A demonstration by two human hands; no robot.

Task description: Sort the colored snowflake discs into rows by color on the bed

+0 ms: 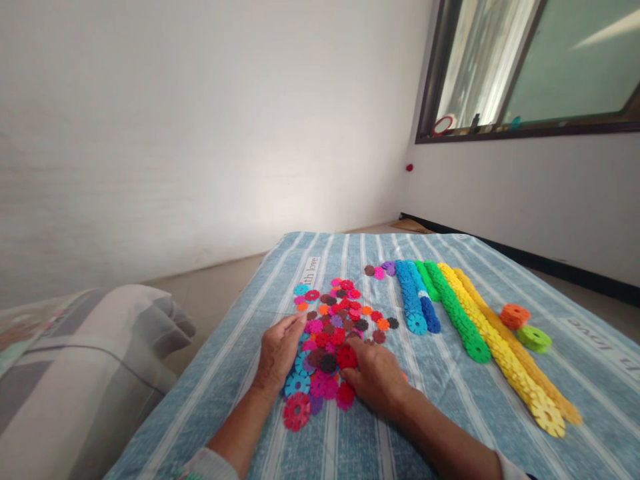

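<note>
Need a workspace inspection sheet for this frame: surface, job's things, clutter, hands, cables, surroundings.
Surface: blue striped cloth.
Job's things: loose pile of mixed-colour discs; red disc under the right fingers.
Clutter: sorted disc rows, blue, green, yellow; small orange stack, green stack.
Hands: left hand resting at the pile's left edge; right hand on the pile.
Cables: nothing seen.
Surroundings: white wall, window, grey cushion.

A home bedroom: a striped bed sheet (450, 413), folded bedding (90, 360), bare walls and a window (530, 67).

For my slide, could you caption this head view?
Both hands sort loose multicoloured plastic snowflake discs on a striped blue cloth.
</note>
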